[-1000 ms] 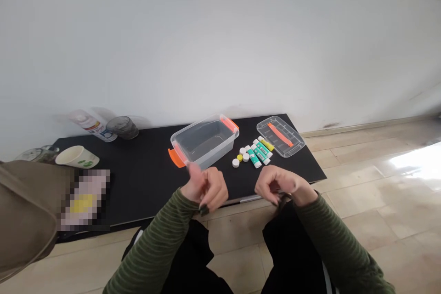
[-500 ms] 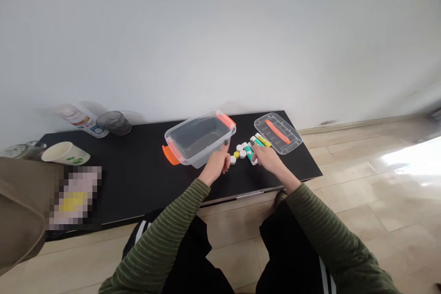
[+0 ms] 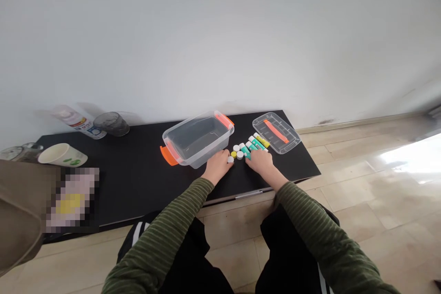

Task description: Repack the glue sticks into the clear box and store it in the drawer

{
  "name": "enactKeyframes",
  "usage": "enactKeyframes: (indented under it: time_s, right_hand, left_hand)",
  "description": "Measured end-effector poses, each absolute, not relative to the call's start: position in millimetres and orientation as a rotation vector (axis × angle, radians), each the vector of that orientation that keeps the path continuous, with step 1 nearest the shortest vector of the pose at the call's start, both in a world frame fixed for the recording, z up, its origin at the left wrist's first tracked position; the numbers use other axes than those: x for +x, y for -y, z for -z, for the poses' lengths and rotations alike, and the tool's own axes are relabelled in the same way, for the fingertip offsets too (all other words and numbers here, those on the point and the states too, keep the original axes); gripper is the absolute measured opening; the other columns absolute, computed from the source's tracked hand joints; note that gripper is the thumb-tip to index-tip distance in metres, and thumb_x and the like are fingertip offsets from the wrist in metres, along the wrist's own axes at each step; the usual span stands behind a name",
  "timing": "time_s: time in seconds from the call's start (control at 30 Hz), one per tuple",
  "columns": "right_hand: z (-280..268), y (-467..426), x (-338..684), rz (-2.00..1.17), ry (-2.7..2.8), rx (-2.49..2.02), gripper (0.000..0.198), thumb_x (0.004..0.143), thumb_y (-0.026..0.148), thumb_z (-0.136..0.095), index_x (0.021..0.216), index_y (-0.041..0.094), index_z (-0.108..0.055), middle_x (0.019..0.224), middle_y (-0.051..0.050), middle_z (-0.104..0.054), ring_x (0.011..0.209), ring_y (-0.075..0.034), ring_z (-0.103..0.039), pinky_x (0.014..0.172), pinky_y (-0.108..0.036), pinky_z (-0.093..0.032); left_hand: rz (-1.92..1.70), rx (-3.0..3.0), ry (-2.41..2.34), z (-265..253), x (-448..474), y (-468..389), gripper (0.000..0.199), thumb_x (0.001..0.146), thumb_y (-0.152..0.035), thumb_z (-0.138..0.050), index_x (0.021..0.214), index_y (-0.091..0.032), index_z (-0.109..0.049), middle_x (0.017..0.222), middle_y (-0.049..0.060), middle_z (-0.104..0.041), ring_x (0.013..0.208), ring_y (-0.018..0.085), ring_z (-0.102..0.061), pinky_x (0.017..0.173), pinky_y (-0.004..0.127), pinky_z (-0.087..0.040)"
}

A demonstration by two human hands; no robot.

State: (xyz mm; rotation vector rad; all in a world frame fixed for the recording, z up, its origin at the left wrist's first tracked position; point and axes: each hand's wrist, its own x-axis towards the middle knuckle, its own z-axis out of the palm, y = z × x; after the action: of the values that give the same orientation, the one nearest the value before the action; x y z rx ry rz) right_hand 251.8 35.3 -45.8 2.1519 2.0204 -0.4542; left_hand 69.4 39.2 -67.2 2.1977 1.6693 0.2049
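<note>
My left hand [image 3: 217, 165] is closed, its fingertips on a small round white piece [image 3: 230, 159] at the front of a cluster. Beside it lie a yellow round piece [image 3: 233, 154] and two more white round ones [image 3: 240, 155]. My right hand [image 3: 261, 163] has its fingers curled over the near end of a green-and-white tube [image 3: 244, 149], which looks like a glue stick. Further tubes of this sort [image 3: 254, 142] lie beside it, with a yellow tube [image 3: 262, 140] at the right. Behind my left hand stands a clear plastic box [image 3: 206, 154] with orange handles.
The clear lid [image 3: 288, 144] with an orange handle lies at the right of the black tabletop [image 3: 144, 179]. On the left are a paper cup [image 3: 64, 155], a dark glass [image 3: 115, 125] and a spray can [image 3: 81, 122], near the wall. A blurred-out item [image 3: 74, 200] lies at the front left.
Both hands have come down onto the small items. The left has closed at the nearest white round piece, the right at a green-and-white tube. The view has shifted slightly.
</note>
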Motion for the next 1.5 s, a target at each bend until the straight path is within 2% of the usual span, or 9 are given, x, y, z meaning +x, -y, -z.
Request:
enactKeyframes:
  time_s: [0.23,0.33,0.43,0.53,0.6,0.87,1.13,1.3,1.5]
  right_hand:
    - [36,-25,268,0.405,-2.135,2.246,0.034,0.093,0.042,-0.051,0.105,0.015,-0.069,0.101,-0.020,-0.070,0.098,-0.035,-0.068,0.078,-0.041,-0.051]
    - [29,-15,275,0.442,-2.240,2.341,0.028,0.093,0.043,-0.053,0.095,0.018,-0.067,0.085,-0.014,-0.070,0.087,-0.030,-0.070,0.074,-0.036,-0.050]
    - [23,-5,275,0.647,-2.424,2.375,0.022,0.093,0.040,-0.053,0.087,0.021,-0.061,0.073,-0.006,-0.067,0.076,-0.024,-0.070,0.068,-0.031,-0.047]
    - [20,4,269,0.824,-2.595,2.340,0.017,0.093,0.038,-0.054,0.088,0.022,-0.057,0.069,-0.001,-0.066,0.069,-0.020,-0.068,0.064,-0.027,-0.044]
    - [20,7,265,0.811,-2.690,2.295,0.014,0.092,0.036,-0.056,0.090,0.022,-0.056,0.068,0.000,-0.065,0.066,-0.019,-0.066,0.063,-0.027,-0.042]
    - [22,6,263,0.675,-2.825,2.195,0.014,0.086,0.032,-0.063,0.094,0.021,-0.060,0.075,-0.001,-0.067,0.069,-0.018,-0.064,0.063,-0.027,-0.041]
    - [11,13,264,0.593,-2.773,2.145,0.033,0.090,0.034,-0.059,0.121,0.024,-0.064,0.111,-0.006,-0.072,0.099,-0.022,-0.067,0.081,-0.029,-0.049]
    - [8,17,262,0.600,-2.716,2.126,0.035,0.092,0.036,-0.056,0.125,0.026,-0.064,0.116,-0.006,-0.072,0.101,-0.022,-0.067,0.085,-0.030,-0.050]
    - [10,21,261,0.684,-2.780,2.080,0.036,0.092,0.033,-0.057,0.125,0.021,-0.065,0.110,-0.008,-0.074,0.096,-0.021,-0.068,0.087,-0.029,-0.049]
  left_hand:
    - [-0.576,1.821,-1.590,52,52,-47,0.013,0.081,-0.029,-0.067,0.089,-0.022,-0.060,0.094,0.004,-0.072,0.089,0.023,-0.067,0.077,0.032,-0.048]
    - [-0.741,1.643,-1.505,47,47,-47,0.016,0.077,-0.027,-0.072,0.086,-0.021,-0.061,0.095,0.005,-0.073,0.091,0.022,-0.068,0.085,0.034,-0.050]
    - [-0.907,1.294,-1.352,39,46,-45,0.020,0.077,-0.028,-0.075,0.087,-0.018,-0.062,0.095,0.008,-0.074,0.094,0.023,-0.069,0.089,0.037,-0.052]
    - [-0.971,0.851,-1.046,29,47,-40,0.020,0.082,-0.027,-0.073,0.095,-0.015,-0.064,0.104,0.011,-0.074,0.099,0.022,-0.071,0.094,0.038,-0.053]
    - [-0.961,0.676,-0.886,23,48,-36,0.016,0.085,-0.024,-0.070,0.097,-0.013,-0.067,0.108,0.013,-0.074,0.102,0.022,-0.072,0.098,0.037,-0.053]
    - [-1.035,0.561,-0.811,23,47,-34,0.008,0.090,-0.017,-0.065,0.093,-0.013,-0.071,0.095,0.009,-0.075,0.089,0.017,-0.073,0.099,0.037,-0.055]
    - [-1.018,0.669,-0.901,26,46,-31,0.013,0.084,-0.017,-0.073,0.097,-0.013,-0.071,0.101,0.007,-0.074,0.096,0.016,-0.070,0.103,0.037,-0.052]
    - [-1.013,0.683,-0.911,28,47,-30,0.016,0.081,-0.018,-0.078,0.095,-0.013,-0.073,0.103,0.008,-0.075,0.096,0.016,-0.070,0.103,0.036,-0.052]
    - [-0.989,0.670,-0.889,29,48,-27,0.021,0.078,-0.021,-0.081,0.095,-0.012,-0.073,0.102,0.009,-0.075,0.095,0.017,-0.071,0.103,0.039,-0.052]
